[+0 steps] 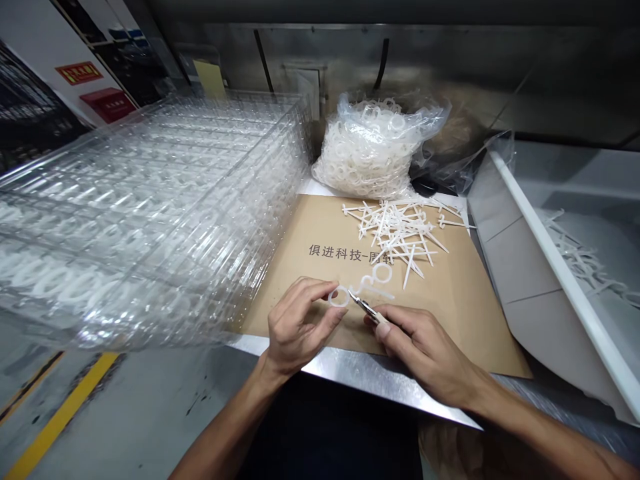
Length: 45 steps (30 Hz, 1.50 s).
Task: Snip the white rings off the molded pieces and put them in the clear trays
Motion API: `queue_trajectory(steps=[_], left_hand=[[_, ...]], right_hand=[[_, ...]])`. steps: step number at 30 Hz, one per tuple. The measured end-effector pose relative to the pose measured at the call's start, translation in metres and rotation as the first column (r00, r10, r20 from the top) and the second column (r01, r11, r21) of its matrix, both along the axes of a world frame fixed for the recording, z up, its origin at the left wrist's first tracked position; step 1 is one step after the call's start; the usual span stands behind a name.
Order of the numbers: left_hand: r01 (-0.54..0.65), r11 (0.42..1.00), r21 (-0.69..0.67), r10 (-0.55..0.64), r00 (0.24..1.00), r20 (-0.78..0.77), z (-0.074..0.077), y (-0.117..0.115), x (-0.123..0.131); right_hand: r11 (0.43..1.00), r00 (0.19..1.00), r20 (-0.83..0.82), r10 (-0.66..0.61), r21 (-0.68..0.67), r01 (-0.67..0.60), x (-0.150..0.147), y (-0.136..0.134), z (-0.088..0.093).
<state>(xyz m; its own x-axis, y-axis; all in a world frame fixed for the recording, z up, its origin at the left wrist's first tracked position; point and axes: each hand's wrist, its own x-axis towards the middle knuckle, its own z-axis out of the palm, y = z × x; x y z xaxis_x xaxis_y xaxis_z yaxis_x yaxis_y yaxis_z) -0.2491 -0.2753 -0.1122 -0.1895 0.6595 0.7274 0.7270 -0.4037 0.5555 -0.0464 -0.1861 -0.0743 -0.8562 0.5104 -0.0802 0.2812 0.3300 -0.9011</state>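
Between the fingertips of my left hand [303, 320] is one ring end of a translucent white plastic molded piece [364, 285]. That piece has a second ring at its far end and a thin runner between, held just above the cardboard. My right hand [420, 343] is closed around a small pair of nippers [369, 312], whose jaws touch the runner beside the left ring. Whether the jaws have closed through the plastic, I cannot tell. Past my hands, a heap of white plastic sprues [400, 230] lies on the brown cardboard sheet [460, 300].
Stacked clear plastic trays [200, 193] holding white rings fill the left side. Behind the cardboard stands a clear bag [370, 150] full of white rings. At right, a tilted grey bin [545, 260] holds more sprues. The metal table edge [360, 373] runs before me.
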Motion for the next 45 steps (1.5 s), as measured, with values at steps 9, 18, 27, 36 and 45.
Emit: queue_trajectory(steps=[9,18,27,36,45], left_hand=[[0.004,1.0,0.0,-0.004,1.0,-0.011,-0.001,0.0,0.0],[0.022,1.0,-0.004,-0.022,1.0,-0.001,-0.002,0.0,0.0],[0.027,0.999,-0.047,-0.026,0.999,0.033,-0.004,0.0,-0.002],[0.035,0.998,-0.058,-0.027,0.992,0.125,-0.01,0.0,-0.005],[0.049,0.996,-0.071,-0.037,0.986,0.161,-0.011,-0.002,-0.006]], right_hand=[[1.0,1.0,0.006,-0.004,0.019,0.004,0.001,0.0,-0.001],[0.994,0.999,0.045,-0.013,0.105,0.008,-0.001,-0.003,-0.001],[0.985,0.995,0.092,-0.049,0.167,0.033,-0.005,0.001,-0.009],[0.985,1.0,0.0,-0.022,0.174,0.022,-0.002,0.003,-0.012],[0.917,0.996,-0.084,-0.03,0.395,0.061,0.002,0.006,-0.02]])
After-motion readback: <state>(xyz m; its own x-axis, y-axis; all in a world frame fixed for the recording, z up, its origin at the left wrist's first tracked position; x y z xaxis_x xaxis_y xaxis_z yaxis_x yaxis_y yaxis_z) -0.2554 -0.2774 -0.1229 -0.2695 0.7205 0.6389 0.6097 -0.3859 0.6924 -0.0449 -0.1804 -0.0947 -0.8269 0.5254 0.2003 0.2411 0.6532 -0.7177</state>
